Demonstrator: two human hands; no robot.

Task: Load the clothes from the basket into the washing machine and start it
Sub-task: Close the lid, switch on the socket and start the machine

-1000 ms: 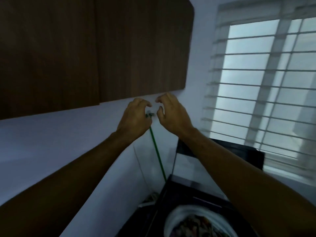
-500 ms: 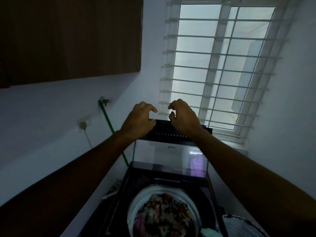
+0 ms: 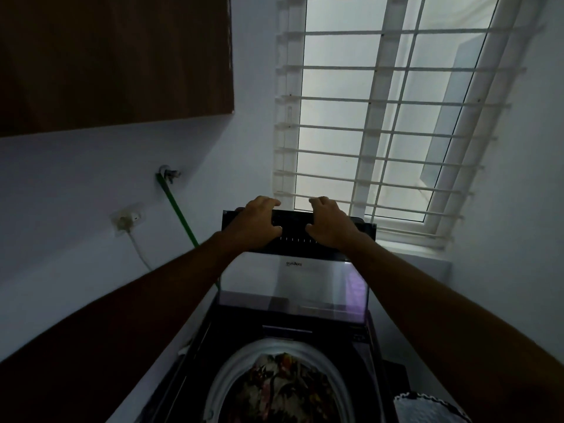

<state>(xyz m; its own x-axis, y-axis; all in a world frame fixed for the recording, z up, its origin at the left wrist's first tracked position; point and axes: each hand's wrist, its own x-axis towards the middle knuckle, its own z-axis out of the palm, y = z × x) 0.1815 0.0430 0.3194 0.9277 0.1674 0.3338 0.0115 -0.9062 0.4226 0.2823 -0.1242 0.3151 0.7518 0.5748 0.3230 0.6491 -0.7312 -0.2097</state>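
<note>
— How far along, would you say?

— Well on, I think. The washing machine [image 3: 293, 337] stands open under the barred window [image 3: 375, 117], its glass lid [image 3: 293, 285] raised upright, and the drum [image 3: 274, 389] holds a heap of patterned clothes [image 3: 283, 389]. The basket [image 3: 427, 407] only shows a lacy rim at the lower right, so I cannot tell whether anything is left in it. Closing the lid and starting the cycle look like what remains.

— And the hands?

— Both are up on the lid's dark top edge. The left hand [image 3: 256, 224] and the right hand [image 3: 331, 222] each curl fingers over the far side with the thumb on the near face, so each grip is clamped on the lid.

— Any room to swing it down?

— Toward us, yes; nothing stands over the drum. Behind, the lid sits near the window bars. On the left the green hose [image 3: 180, 215] from the tap [image 3: 168, 174] and the wall socket [image 3: 128, 218] lie well apart from it.
</note>
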